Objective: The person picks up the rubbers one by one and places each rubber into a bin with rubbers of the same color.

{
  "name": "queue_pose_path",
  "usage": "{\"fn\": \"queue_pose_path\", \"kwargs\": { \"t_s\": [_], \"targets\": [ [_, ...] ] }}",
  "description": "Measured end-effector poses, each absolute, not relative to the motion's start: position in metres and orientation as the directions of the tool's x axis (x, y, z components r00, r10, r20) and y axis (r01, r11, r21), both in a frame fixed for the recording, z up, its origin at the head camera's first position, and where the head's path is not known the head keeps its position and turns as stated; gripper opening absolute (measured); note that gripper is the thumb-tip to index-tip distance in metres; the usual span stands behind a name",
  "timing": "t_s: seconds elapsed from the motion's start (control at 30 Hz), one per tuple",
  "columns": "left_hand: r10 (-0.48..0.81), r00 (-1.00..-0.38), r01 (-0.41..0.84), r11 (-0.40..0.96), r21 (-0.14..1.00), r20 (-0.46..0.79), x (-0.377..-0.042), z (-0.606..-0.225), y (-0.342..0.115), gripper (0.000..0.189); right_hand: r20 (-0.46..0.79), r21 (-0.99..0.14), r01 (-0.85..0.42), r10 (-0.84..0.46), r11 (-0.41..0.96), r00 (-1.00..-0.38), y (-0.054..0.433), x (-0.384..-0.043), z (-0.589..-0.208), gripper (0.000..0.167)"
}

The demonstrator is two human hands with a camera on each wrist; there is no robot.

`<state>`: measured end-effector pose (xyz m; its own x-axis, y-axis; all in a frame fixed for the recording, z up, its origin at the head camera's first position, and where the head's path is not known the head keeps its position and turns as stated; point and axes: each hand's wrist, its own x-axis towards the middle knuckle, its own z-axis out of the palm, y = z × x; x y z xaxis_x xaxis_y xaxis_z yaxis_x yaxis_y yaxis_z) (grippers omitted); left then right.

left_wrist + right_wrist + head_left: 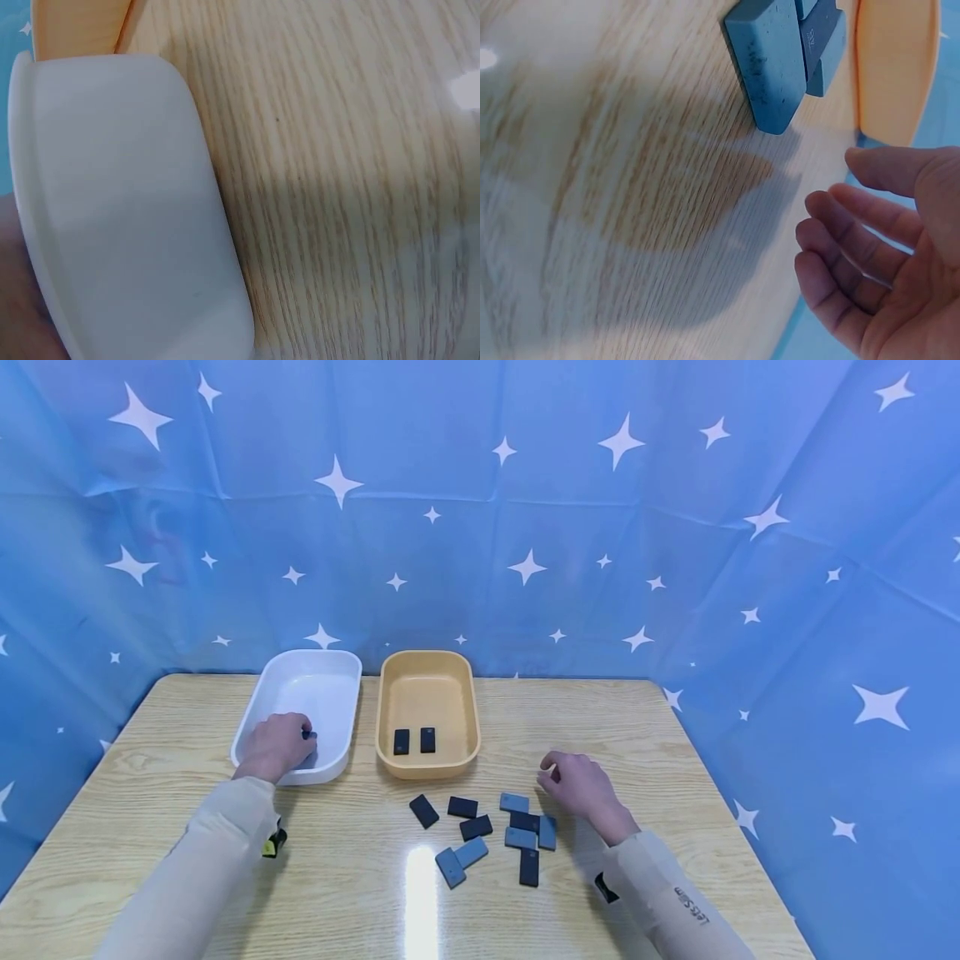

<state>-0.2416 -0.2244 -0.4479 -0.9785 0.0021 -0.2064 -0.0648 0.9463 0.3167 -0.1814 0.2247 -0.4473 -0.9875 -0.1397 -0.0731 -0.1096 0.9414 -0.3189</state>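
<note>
Pinching one block (pixel 308 735), left fingers (pixel 303 722); right fingers (pixel 859 244) loose near five black blocks (pixel 528 867), five blue blocks (pixel 520 837)

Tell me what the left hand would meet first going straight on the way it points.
The left hand would probably meet the right side of the white tray first; the hand's height is unclear, so it might pass over.

Head: from above, facing forward and down across the table (pixel 600 718). Left wrist: close, sideways, beside the white tray (pixel 112 187). Right wrist: close, sideways. All share the orange tray (pixel 429 693) (near centre; upper left; upper right).
</note>
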Motion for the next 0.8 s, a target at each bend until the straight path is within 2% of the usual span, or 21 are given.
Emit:
{"fn": "queue_pose_path", "kwargs": {
  "t_s": [0.8],
  "targets": [
    [-0.011, -0.983, -0.066, 0.952, 0.299, -0.183, -0.2396, -0.4483, -0.223, 0.035, -0.1, -0.322, -0.085, -0.123, 0.943, -0.987, 0.2227, -0.1798, -0.4477, 0.019]
  ]
}}
